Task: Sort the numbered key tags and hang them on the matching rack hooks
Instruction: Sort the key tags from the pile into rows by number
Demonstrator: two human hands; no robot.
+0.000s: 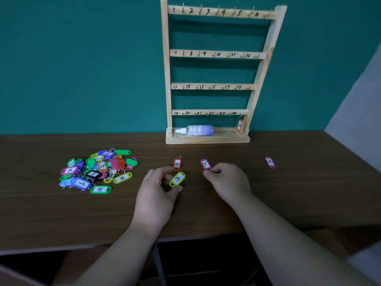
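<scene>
The rack (216,54) stands at the back of the table (288,193); the tag pile (97,170) lies before it to the left, tag 18 (270,162) to the right.

Wooden rack (216,54) upright at 12 o'clock, four rails, hooks numbered 1–24. Orange tag (239,125) hangs at hook 24. Mixed-colour tag pile (97,170) at 9 o'clock. Red tag 4 (177,163) and pink tag 7 (205,164) flat at centre. Pink tag 18 (270,162) flat at 3 o'clock. Yellow tag 14 (177,179) at 6 o'clock of red tag 4, tilted, pinched by left hand (156,193). Right hand (226,182) pinches near end of pink tag 7.

Spray bottle (196,130), wooden table (288,193)
</scene>
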